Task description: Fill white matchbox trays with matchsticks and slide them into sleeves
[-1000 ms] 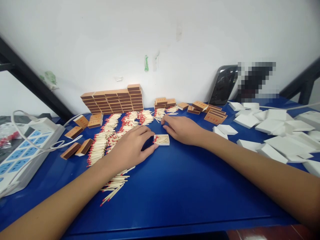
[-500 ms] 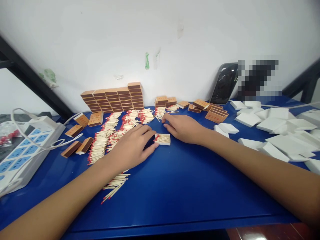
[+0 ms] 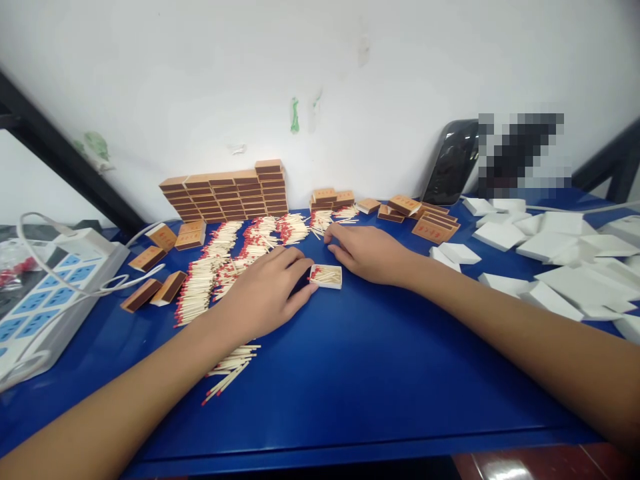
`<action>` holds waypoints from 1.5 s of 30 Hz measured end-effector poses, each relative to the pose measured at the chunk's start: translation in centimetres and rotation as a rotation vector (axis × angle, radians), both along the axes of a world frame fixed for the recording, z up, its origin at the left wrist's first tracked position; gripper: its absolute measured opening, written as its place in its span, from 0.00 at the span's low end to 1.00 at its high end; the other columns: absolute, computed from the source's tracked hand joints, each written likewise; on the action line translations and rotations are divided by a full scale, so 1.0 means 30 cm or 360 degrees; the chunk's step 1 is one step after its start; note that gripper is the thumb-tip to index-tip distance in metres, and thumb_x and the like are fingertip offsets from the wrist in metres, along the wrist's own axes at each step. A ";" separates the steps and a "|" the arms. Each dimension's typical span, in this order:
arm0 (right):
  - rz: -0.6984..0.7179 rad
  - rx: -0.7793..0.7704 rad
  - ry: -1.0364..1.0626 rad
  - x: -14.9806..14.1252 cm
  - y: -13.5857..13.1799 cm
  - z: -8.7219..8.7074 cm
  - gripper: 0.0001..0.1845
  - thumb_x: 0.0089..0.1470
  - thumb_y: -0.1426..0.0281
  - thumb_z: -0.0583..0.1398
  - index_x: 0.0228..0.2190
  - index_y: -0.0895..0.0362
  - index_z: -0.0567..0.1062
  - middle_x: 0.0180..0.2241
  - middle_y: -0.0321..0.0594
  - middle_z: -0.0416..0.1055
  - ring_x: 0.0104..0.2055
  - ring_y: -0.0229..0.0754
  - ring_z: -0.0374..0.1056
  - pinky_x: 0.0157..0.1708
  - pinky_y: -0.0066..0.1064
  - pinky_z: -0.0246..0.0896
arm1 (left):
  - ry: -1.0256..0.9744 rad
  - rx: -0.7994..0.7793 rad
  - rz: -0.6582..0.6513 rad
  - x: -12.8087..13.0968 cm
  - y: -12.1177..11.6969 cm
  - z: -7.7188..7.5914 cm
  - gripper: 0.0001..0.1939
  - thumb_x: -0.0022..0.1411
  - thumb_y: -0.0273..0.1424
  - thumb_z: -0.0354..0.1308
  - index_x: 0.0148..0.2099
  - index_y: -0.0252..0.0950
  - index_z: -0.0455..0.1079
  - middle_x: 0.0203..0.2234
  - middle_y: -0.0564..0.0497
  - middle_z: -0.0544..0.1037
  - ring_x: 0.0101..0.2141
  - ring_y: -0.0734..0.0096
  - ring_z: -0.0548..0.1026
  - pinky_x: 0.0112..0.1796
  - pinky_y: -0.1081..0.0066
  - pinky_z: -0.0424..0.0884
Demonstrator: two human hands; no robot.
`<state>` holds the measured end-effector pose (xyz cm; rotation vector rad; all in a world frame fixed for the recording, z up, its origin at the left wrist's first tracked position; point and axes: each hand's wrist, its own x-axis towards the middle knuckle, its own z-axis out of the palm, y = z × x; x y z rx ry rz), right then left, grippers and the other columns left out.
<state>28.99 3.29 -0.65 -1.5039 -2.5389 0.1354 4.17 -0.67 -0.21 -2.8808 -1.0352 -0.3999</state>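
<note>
While my left hand (image 3: 265, 287) rests on the bench (image 3: 380, 373) with its thumb and index fingertip at the left end of a small white tray (image 3: 334, 284), I cannot tell whether that grip pinches it or only touches it. The tray lies flat, with red-tipped matches loosely inside. At the tray's one o'clock, my right hand (image 3: 373, 253) is bent with a gap between thumb and index finger, its grip open and just beside the tray; nothing shows in it.

Around the tray, rows of matches (image 3: 195, 287) run from nine o'clock to eleven, partly behind my left hand, their heads mostly leftward. More matches lie at about half past seven, beyond my left forearm. A wall of stacked matchboxes (image 3: 225, 199) rises at ten o'clock, one column higher at its right end, and loose matchboxes (image 3: 173, 288) lie near nine.

Toward twelve is a short pile of boxes (image 3: 325, 197), with matches in front of it. At two o'clock several orange boxes (image 3: 433, 228) lie jumbled, and behind them a dark phone (image 3: 453, 160) leans on the pale wall (image 3: 210, 80). Three o'clock holds a heap of white trays (image 3: 575, 267); far out at nine sits a power strip (image 3: 60, 300) with white cables (image 3: 35, 257).
</note>
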 end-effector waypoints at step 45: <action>0.0002 0.0023 -0.0008 0.004 0.000 -0.003 0.12 0.73 0.69 0.53 0.54 0.56 0.71 0.53 0.50 0.82 0.51 0.54 0.78 0.42 0.37 0.60 | 0.0092 0.0061 -0.0021 0.004 -0.009 0.000 0.18 0.82 0.39 0.48 0.59 0.34 0.74 0.52 0.39 0.78 0.54 0.50 0.77 0.56 0.52 0.75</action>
